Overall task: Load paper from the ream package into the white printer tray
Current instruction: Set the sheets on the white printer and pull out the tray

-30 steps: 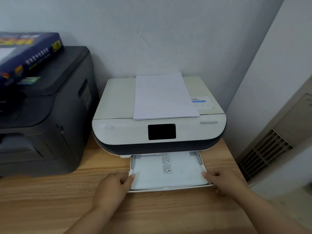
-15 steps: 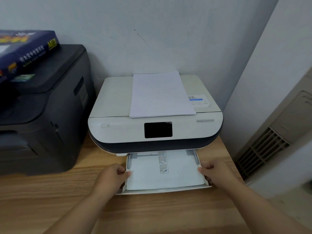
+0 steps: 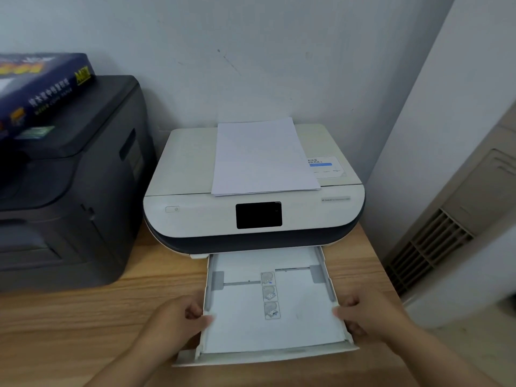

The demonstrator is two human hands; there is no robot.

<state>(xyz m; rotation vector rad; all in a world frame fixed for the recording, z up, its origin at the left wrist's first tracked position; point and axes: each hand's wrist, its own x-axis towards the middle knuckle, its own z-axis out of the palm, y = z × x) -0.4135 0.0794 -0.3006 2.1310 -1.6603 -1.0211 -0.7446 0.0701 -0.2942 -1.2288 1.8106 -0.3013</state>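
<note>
Both hands are gripping the tray (image 3: 312,261) by its side walls, the left hand (image 3: 178,322) on the left wall with its thumb hooked over the rim onto the tray floor, the right hand (image 3: 368,317) mirroring it on the right wall with its fingers curled around the outside. Holding both sides at once is probably keeping the tray square on its rails, so it is sliding straight and not jamming at one corner. The tray is standing well out from under the printer (image 3: 195,169), its front lip hanging over the near part of the desk (image 3: 83,317), and its floor is showing bare, with the loading icons and the two grey width guides exposed; no paper appears to be lying in it yet. A thin stack of sheets (image 3: 262,157) is lying on the printer lid, squared near the middle, likely parked there so that both hands are free for the tray and the paper is waiting within easy reach just above it. The ream (image 3: 42,88) is resting on top of the black printer (image 3: 69,191) to the left, well apart from the tray. The loading itself is looking not yet begun; the guides are sitting wide, which should let the sheets drop in flat.
</note>
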